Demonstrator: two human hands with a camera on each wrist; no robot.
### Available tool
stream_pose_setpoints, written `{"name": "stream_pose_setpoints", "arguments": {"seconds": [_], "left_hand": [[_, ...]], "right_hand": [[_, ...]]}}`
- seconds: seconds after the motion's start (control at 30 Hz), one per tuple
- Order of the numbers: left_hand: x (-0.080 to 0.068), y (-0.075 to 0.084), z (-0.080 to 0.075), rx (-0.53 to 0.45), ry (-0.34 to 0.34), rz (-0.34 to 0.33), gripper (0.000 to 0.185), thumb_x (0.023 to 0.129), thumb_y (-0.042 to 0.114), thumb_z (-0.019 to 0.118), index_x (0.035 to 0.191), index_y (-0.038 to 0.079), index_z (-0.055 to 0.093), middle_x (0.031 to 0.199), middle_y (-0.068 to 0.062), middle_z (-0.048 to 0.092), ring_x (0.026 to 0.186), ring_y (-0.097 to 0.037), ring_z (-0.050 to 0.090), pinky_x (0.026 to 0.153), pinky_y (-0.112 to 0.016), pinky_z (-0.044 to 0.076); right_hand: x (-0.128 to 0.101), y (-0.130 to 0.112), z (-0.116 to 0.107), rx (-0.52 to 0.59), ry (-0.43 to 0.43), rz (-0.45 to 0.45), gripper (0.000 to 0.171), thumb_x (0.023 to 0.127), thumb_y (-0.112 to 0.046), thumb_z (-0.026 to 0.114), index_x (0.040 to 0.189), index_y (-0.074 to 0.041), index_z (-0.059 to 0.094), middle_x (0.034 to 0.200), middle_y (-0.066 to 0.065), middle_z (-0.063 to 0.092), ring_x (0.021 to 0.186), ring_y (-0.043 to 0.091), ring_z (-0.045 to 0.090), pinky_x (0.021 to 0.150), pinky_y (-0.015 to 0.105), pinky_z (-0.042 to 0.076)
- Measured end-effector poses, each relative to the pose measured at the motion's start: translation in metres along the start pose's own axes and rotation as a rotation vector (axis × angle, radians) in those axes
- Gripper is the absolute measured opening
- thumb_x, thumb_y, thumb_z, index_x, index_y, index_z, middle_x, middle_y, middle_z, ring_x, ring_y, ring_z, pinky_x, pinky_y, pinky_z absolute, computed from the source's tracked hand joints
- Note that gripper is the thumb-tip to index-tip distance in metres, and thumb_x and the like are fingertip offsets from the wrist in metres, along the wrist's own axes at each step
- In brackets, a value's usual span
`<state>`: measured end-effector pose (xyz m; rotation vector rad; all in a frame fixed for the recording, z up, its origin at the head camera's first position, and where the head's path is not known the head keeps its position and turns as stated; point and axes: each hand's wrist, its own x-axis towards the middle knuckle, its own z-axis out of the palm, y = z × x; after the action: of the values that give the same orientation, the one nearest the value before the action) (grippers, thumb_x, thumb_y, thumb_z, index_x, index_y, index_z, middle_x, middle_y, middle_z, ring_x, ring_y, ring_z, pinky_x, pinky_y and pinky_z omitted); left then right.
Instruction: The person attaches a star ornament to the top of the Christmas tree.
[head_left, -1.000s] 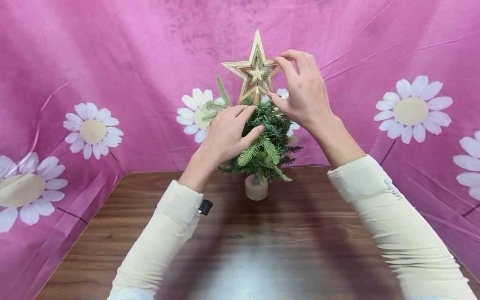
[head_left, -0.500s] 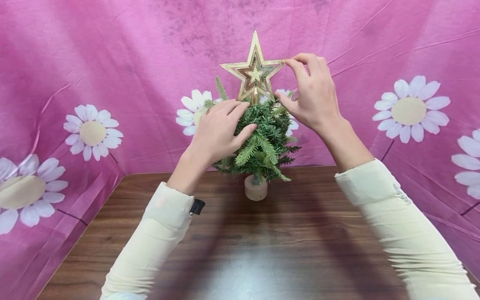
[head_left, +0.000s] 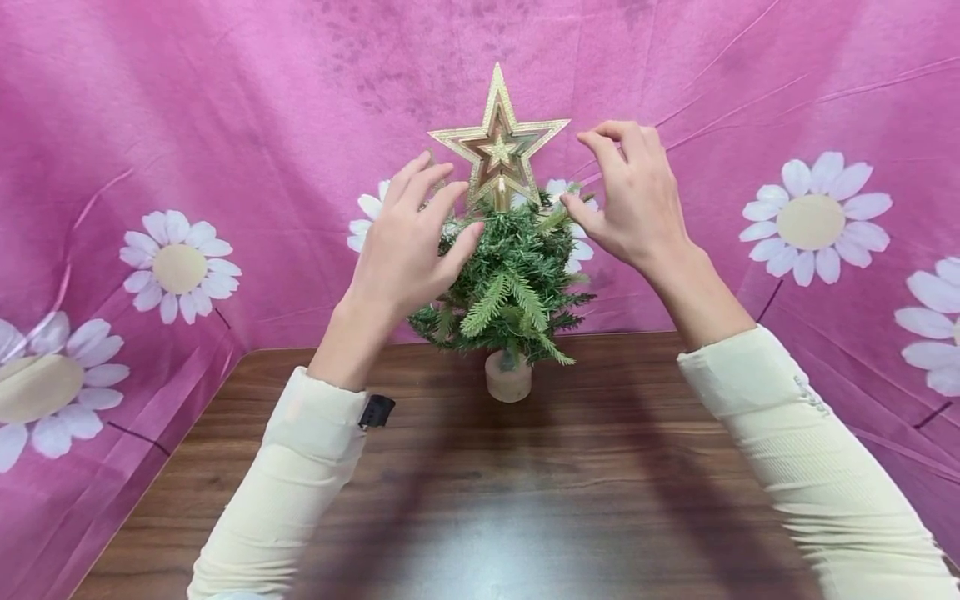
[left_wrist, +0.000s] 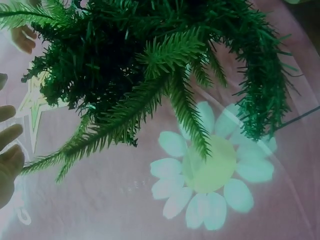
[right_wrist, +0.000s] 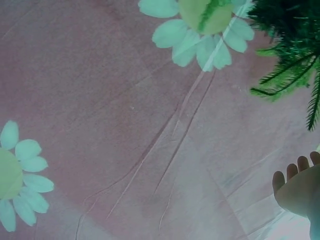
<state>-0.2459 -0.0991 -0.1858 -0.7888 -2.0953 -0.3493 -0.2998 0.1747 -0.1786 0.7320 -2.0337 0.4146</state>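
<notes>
A small green artificial Christmas tree (head_left: 525, 250) stands upright on a round pale base (head_left: 508, 381). At its top sits a gold star tree topper (head_left: 499, 150), upright. My left hand (head_left: 401, 237) is beside the tree's upper left, its fingers spread and slightly bent, with nothing in them. To the star's right, my right hand (head_left: 636, 192) is raised with loosely bent fingers; a small gap parts its fingertips from the star's right point. In the left wrist view, dark branches (left_wrist: 110, 55) cover part of the star (left_wrist: 35, 112), which appears upside down.
The tree stands near the back of a brown wood-grain table (head_left: 420, 500). Pink cloth (head_left: 300, 100) with printed white daisies (head_left: 180, 267) hangs behind and at the sides. A small black device (head_left: 377, 411) is at the left sleeve cuff.
My right hand has let go of the star's right point and moved slightly right. My left hand has lifted off the branches and moved left. Star and tree have shifted slightly left in view.
</notes>
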Motion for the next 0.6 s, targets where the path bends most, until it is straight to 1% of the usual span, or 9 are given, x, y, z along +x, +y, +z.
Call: {"name": "stream_pose_setpoints", "arguments": {"seconds": [0.1,0.17,0.23,0.33,0.43,0.53,0.6], "left_hand": [[0.007,0.009,0.005,0.038,0.068,0.015,0.039,0.099,0.031,0.063,0.121,0.0,0.069,0.142,-0.021,0.055,0.147,-0.033,0.034,0.121,-0.041,0.026],[0.007,0.007,0.002,0.056,0.109,0.028,0.037,0.098,0.03,0.064,0.118,-0.001,0.07,0.14,-0.022,0.056,0.146,-0.034,0.035,0.122,-0.04,0.025],[0.008,0.004,-0.002,0.073,0.13,0.033,0.036,0.097,0.029,0.064,0.117,-0.001,0.07,0.139,-0.023,0.057,0.145,-0.035,0.036,0.123,-0.04,0.022],[0.008,-0.001,-0.008,0.083,0.12,0.007,0.037,0.098,0.029,0.064,0.118,-0.001,0.07,0.139,-0.023,0.057,0.145,-0.035,0.037,0.122,-0.042,0.024],[0.005,-0.005,-0.012,0.09,0.084,-0.042,0.039,0.099,0.031,0.063,0.121,-0.001,0.07,0.141,-0.021,0.057,0.145,-0.033,0.037,0.121,-0.044,0.026],[0.002,-0.009,-0.015,0.092,0.062,-0.078,0.04,0.099,0.032,0.062,0.122,0.0,0.07,0.141,-0.02,0.057,0.145,-0.031,0.037,0.12,-0.045,0.026],[0.0,-0.012,-0.017,0.095,0.063,-0.086,0.04,0.099,0.032,0.062,0.122,0.0,0.07,0.141,-0.019,0.057,0.144,-0.032,0.039,0.12,-0.046,0.027]], "right_hand": [[-0.006,0.015,-0.004,0.017,-0.001,0.003,0.056,0.085,-0.015,0.074,0.135,0.004,0.058,0.132,0.025,0.054,0.12,0.043,0.046,0.104,0.05,0.039],[-0.007,0.016,-0.004,0.016,-0.008,0.01,0.055,0.086,-0.015,0.073,0.135,0.004,0.058,0.132,0.025,0.054,0.121,0.043,0.046,0.105,0.05,0.039],[-0.007,0.016,-0.005,0.014,-0.01,0.015,0.054,0.087,-0.015,0.073,0.135,0.004,0.057,0.132,0.025,0.054,0.121,0.043,0.046,0.105,0.05,0.039],[-0.008,0.016,-0.006,0.012,-0.002,0.017,0.053,0.088,-0.014,0.072,0.135,0.005,0.057,0.131,0.025,0.054,0.118,0.043,0.047,0.102,0.051,0.04],[-0.007,0.017,-0.007,0.015,0.004,0.014,0.052,0.088,-0.014,0.072,0.134,0.005,0.058,0.13,0.026,0.054,0.117,0.044,0.047,0.101,0.052,0.04],[-0.008,0.017,-0.008,0.016,-0.006,0.02,0.053,0.088,-0.014,0.072,0.135,0.004,0.057,0.13,0.026,0.055,0.118,0.044,0.047,0.102,0.052,0.04],[-0.008,0.017,-0.009,0.015,-0.018,0.033,0.053,0.089,-0.015,0.072,0.136,0.004,0.057,0.132,0.025,0.054,0.12,0.043,0.047,0.104,0.051,0.039]]}}
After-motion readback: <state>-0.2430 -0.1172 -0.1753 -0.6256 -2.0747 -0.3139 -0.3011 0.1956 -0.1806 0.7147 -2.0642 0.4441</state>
